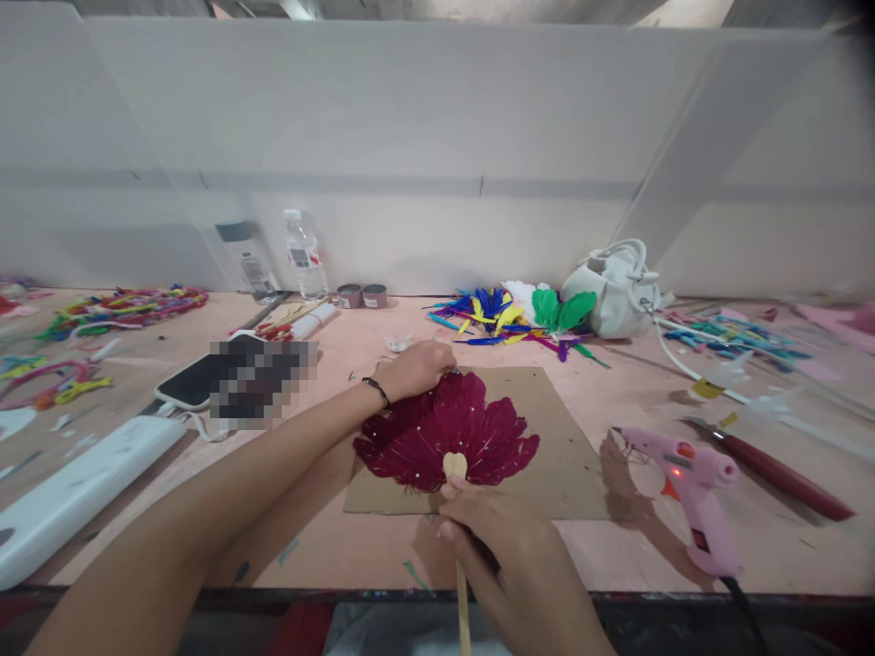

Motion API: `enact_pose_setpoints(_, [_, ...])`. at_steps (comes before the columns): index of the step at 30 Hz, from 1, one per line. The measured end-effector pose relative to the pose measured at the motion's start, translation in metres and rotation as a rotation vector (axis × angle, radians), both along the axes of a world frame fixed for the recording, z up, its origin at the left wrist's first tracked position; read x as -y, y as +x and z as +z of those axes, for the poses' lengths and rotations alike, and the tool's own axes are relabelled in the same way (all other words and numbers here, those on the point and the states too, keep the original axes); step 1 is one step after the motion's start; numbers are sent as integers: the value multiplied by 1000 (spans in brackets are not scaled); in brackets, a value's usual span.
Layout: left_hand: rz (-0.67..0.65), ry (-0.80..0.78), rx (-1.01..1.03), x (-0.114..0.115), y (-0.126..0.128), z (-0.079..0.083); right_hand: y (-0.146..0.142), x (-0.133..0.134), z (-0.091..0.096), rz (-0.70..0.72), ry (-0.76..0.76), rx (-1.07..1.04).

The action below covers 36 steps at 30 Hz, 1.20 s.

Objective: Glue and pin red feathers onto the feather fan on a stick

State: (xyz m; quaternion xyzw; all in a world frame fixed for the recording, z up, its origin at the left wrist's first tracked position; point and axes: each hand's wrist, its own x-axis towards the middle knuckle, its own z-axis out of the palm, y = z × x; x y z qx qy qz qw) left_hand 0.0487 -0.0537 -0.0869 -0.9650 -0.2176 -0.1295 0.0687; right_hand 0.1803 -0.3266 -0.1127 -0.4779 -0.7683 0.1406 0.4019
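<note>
A dark red feather fan (471, 424) lies spread over a brown cardboard sheet (571, 474), dotted with small white beads. Its wooden handle (463, 601) runs down toward me from a pale heart-shaped piece (455, 465) at its base. My right hand (509, 538) is closed around the handle, thumb and fingertips just below the heart. At the fan's upper left edge, my left hand (420, 369) has its fingers pinched together over the feathers. What sits in that pinch is too small and hidden to name.
A pink glue gun (690, 492) with a lit orange light and a red-handled knife (779, 469) lie right. Colourful feathers (499, 310) and a white bag (608, 292) stand behind. Left are a phone (198, 374), a white power strip (88, 492) and water bottles (305, 260).
</note>
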Motion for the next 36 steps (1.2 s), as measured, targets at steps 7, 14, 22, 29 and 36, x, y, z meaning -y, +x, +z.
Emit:
enact_pose_setpoints(7, [1,-24,17,0,-1,0,0,0,1,3,-9,4])
enact_pose_setpoints(14, [-22,-91,64,-7,-4,-1,0,0,-1,1,-6,-8])
enact_pose_setpoints(22, [-73,-181,112,-19,-10,-5,1,1,-4,-7,-3,-7])
enact_pose_setpoints(29, [-100,-245,163,-26,-15,-4,0,1,-3,-6,-19,-8])
enact_pose_setpoints(36, [-118,-238,177,-30,-16,-7,0,0,-2,-5,-2,-19])
